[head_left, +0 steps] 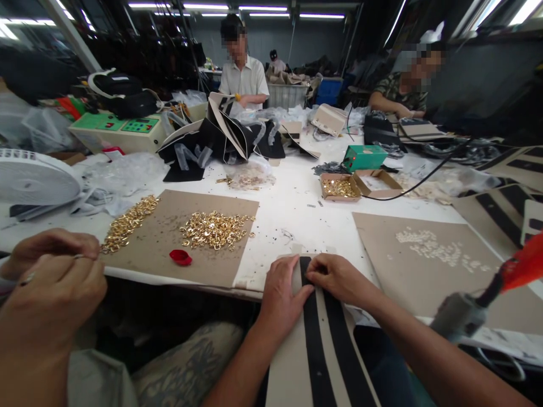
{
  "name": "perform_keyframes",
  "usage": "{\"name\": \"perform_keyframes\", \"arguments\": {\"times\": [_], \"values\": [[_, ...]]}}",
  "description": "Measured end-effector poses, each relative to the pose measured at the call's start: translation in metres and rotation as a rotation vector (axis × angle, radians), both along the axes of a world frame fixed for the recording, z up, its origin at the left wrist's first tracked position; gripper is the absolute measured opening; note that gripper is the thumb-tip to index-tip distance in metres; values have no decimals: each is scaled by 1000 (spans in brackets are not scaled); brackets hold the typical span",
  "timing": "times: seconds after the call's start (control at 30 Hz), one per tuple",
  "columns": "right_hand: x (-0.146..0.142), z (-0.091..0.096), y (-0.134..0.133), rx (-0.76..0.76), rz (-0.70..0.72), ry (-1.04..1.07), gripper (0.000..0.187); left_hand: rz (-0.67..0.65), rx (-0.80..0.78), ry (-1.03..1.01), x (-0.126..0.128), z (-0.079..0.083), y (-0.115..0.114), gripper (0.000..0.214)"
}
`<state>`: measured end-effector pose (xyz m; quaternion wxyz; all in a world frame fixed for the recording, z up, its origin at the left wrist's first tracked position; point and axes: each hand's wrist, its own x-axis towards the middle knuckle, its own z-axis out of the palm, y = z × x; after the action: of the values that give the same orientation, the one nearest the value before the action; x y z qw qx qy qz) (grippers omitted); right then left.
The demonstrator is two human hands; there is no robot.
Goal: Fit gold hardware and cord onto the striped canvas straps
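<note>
Striped panel (328, 339) under left hand (283, 289), near end off-frame

Ahead of the right hand (337, 278), a passage crosses the white tabletop (291, 209) between left board (218, 264) and right board (379, 240). The cardboard box (341, 198) obstructs its far right; the grey-and-orange tool (460, 315) obstructs rightward travel.

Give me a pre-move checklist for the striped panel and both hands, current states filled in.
1. Left hand on striped panel: ok, near its far end.
2. Right hand at panel: ok, fingertips by the dark stripes.
3. Small part in right fingertips: cannot tell, hidden by the fingers.
4. Panel fully on table: not ok, it extends past the near edge.
5. Gold fittings off panel: ok, on the brown sheet to the left.
6. Neighbour's hands off panel: ok, at far left.
</note>
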<state>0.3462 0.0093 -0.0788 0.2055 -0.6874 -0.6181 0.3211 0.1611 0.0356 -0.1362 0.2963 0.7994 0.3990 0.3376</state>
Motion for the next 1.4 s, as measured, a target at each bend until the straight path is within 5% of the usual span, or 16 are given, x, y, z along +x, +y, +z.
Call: {"name": "perform_keyframes", "arguments": {"times": [0.2,0.37,0.63,0.73,0.97,1.07,1.13,1.23,1.4], "values": [[42,-25,-27,255,-309,-268,20,-5,55,-29,0,-1,-1,72],[59,-38,-33,234,-351,-504,20,14,186,-56,-1,-4,-2,66],[67,-30,-35,217,-315,-320,20,57,315,-15,-2,-7,-5,67],[51,-25,-47,257,-454,-206,27,81,329,-5,-2,-6,-7,69],[1,-32,-66,136,-535,33,63,128,352,-7,-2,-6,-14,75],[-5,-25,-71,186,-506,205,33,160,342,-23,-3,-1,-19,77],[-6,-18,-78,275,-424,309,16,228,290,-93,-6,5,-27,81],[-8,-11,-97,453,-280,392,14,334,54,-279,-14,16,-43,90],[-8,-18,-136,663,-156,392,23,102,-533,-442,-39,24,-71,70]]}}
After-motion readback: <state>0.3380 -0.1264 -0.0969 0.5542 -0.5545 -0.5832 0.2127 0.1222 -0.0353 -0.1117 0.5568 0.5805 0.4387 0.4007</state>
